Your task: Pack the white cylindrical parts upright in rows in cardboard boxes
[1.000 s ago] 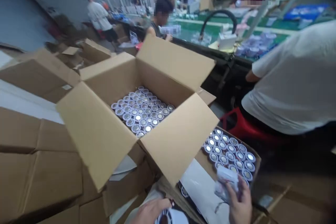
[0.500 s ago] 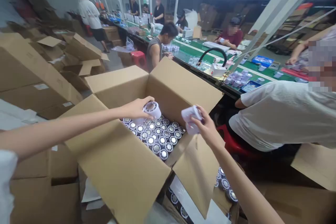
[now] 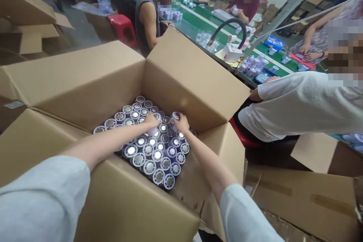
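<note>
White cylinders [image 3: 158, 155] stand in the box [image 3: 181, 96] mid-frame, long axes vertical, round ends facing up. The left hand [image 3: 150, 120] has its fingers closed around one cylinder [image 3: 153, 132], tilt unclear; the right hand [image 3: 183, 123] grips another cylinder [image 3: 175, 115], roughly upright.

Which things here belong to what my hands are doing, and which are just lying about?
In use:
left hand, with a white cylinder
right hand, with another cylinder
open cardboard box
cylinders standing inside

Apparently just lying about:
red stool
plastic bag
cardboard at lower right
</note>
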`<state>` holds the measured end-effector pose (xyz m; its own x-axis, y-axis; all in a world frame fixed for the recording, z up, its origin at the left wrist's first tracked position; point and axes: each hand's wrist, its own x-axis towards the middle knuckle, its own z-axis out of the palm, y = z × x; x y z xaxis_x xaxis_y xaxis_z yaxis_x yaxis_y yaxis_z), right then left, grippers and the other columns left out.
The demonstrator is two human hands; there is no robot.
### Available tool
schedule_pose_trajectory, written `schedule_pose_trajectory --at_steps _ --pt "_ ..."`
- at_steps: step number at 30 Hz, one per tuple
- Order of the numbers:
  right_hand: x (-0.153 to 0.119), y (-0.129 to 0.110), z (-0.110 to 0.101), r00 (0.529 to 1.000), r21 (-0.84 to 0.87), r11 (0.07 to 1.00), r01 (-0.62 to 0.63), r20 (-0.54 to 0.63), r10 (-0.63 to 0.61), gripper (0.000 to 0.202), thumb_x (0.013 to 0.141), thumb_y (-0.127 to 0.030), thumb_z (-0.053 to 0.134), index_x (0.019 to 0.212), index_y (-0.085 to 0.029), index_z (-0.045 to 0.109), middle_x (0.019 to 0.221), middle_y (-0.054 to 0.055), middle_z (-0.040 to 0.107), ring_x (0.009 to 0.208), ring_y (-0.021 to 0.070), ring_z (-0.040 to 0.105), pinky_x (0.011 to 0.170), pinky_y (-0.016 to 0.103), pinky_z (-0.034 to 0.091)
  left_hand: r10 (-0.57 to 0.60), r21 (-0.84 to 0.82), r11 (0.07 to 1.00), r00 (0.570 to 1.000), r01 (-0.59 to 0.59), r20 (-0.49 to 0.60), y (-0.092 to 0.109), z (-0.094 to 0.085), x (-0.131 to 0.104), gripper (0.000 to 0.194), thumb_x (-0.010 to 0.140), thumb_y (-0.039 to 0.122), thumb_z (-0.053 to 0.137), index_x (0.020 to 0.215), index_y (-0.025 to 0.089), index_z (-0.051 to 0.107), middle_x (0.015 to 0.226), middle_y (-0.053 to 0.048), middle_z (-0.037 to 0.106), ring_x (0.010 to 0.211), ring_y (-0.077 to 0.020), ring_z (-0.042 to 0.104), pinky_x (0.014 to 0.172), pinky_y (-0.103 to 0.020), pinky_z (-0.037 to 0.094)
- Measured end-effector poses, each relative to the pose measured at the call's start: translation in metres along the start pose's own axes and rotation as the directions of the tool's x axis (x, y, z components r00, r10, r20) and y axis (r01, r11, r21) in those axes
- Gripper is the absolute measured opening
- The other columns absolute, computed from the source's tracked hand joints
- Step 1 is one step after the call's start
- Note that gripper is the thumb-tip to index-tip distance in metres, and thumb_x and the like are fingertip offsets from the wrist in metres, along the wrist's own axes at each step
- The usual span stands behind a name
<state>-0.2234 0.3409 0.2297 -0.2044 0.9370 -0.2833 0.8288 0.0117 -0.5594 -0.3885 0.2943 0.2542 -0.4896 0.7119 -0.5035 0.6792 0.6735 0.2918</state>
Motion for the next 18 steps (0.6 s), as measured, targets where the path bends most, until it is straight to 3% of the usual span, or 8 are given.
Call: schedule_pose_trajectory --at_steps 2,5,10,14,16,18 --pt "0.006 -0.003 0.018 0.982 0.089 0.981 -0.172 -0.062 0.178 0.056 0.083 -0.044 0.054 0.134 -0.023 0.042 0.125 0.012 0.05 0.112 0.0291 0.053 0.089 0.039 0.044 -0.028 -0.022 0.999 0.999 0.028 0.021 0.003 0.019 -0.012 0.077 0.067 0.048 0.067 0.128 0.013 0.035 0.121 -0.018 0.06 0.11 -0.032 0.058 0.085 -0.035 0.046" --pt "0.006 -0.011 0.037 0.954 0.148 0.951 -0.273 -0.088 0.288 0.059 0.085 -0.044 0.052 0.137 -0.02 0.038 0.126 0.016 0.048 0.112 0.0315 0.053 0.088 0.041 0.044 -0.04 -0.002 0.999 0.998 0.04 0.051 0.009 0.044 -0.031 0.07 0.072 0.044 0.064 0.128 0.013 0.034 0.118 -0.019 0.061 0.109 -0.032 0.059 0.084 -0.037 0.046" --pt "0.006 -0.019 0.052 0.887 0.044 0.89 -0.453 -0.075 0.455 0.059 0.093 -0.039 0.033 0.144 -0.011 0.02 0.133 0.029 0.036 0.118 0.0369 0.048 0.081 0.048 0.045 -0.004 0.033 0.999 1.0 0.003 0.028 0.024 0.084 -0.051 0.045 0.084 0.034 0.051 0.123 0.012 0.041 0.118 -0.021 0.058 0.103 -0.0312 0.06 0.081 -0.038 0.044" --pt "0.013 -0.013 0.062 0.932 -0.136 0.925 -0.354 0.036 0.361 0.057 0.093 -0.035 0.031 0.143 -0.008 0.022 0.131 0.033 0.039 0.118 0.0423 0.047 0.084 0.059 0.04 -0.051 0.003 0.999 0.999 0.051 0.006 0.029 0.11 -0.047 0.035 0.093 0.027 0.03 0.119 0.012 0.045 0.116 -0.022 0.057 0.103 -0.0321 0.059 0.078 -0.041 0.045" --pt "0.014 -0.008 0.068 0.956 -0.13 0.951 -0.281 0.046 0.289 0.054 0.093 -0.031 0.03 0.142 -0.008 0.025 0.126 0.033 0.045 0.112 0.0421 0.05 0.083 0.062 0.038 -0.071 0.032 0.997 0.997 0.07 0.025 0.024 0.118 -0.042 0.036 0.09 0.029 0.037 0.122 0.013 0.043 0.121 -0.022 0.054 0.107 -0.0321 0.057 0.08 -0.042 0.045" --pt "0.013 -0.002 0.071 0.97 -0.072 0.967 -0.243 -0.013 0.243 0.053 0.093 -0.027 0.029 0.142 -0.009 0.025 0.123 0.03 0.049 0.111 0.0392 0.051 0.084 0.061 0.038 -0.049 0.074 0.996 0.995 0.043 0.081 0.015 0.122 -0.037 0.05 0.083 0.036 0.051 0.127 0.014 0.038 0.128 -0.022 0.048 0.115 -0.0327 0.052 0.085 -0.042 0.044"
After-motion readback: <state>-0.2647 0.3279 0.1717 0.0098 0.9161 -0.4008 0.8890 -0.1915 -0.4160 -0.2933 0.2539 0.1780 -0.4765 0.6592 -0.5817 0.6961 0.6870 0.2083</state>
